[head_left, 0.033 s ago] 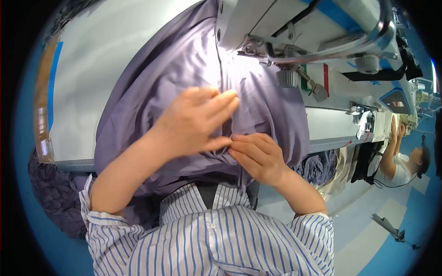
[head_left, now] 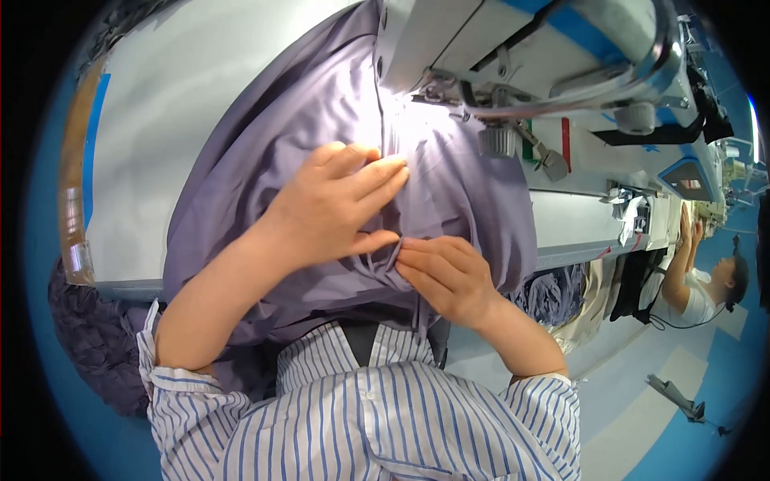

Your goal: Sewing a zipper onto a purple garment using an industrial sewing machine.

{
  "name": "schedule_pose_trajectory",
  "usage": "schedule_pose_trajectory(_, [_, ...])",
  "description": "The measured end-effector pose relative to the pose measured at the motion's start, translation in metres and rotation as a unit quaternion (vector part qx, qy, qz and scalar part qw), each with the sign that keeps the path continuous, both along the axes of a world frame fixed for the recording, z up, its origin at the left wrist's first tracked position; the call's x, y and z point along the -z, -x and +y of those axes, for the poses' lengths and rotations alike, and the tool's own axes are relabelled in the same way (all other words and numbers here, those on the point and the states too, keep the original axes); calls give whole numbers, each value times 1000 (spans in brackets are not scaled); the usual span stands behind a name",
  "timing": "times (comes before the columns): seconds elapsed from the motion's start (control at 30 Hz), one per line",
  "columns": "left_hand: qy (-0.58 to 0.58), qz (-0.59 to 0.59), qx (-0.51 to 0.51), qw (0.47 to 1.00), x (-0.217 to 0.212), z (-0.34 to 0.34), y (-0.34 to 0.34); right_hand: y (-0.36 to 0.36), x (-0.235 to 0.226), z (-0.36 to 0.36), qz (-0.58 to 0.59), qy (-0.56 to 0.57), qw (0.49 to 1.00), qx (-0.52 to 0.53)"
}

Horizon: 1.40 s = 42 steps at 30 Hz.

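Note:
A large piece of purple fabric [head_left: 265,184] lies over the white sewing table [head_left: 160,120] and hangs off its near edge onto my lap. My left hand [head_left: 337,204] rests flat on the fabric, its fingers pointing at the lit needle area of the sewing machine [head_left: 513,56]. Its thumb presses a fold near the table edge. Just below and to the right, my right hand [head_left: 445,276] pinches that same fold, its fingertips touching the left thumb.
The sewing machine's head overhangs the fabric at the top right, with a knob [head_left: 497,143] and a lever beside it. A dark bundle of cloth [head_left: 88,337] lies at the lower left. At the far right another person [head_left: 706,284] works at a neighbouring station.

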<state>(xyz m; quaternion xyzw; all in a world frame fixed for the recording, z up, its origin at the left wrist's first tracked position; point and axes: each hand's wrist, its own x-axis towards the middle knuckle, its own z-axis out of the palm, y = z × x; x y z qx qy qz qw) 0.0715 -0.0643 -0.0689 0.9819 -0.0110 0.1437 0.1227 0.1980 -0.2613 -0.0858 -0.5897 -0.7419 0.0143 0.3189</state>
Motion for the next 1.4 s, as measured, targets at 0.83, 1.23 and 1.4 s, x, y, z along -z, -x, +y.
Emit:
schedule_pose_trajectory(0.83, [183, -127, -37, 974, 20, 2, -18, -23, -5, 17, 5, 19, 1000, 3])
schedule_pose_trajectory(1.23, [128, -85, -2, 988, 21, 1, -8, -31, -8, 31, 6, 28, 1000, 6])
schedule_pose_trajectory(1.4, [181, -77, -17, 980, 18, -8, -4, -33, -9, 34, 8, 25, 1000, 8])
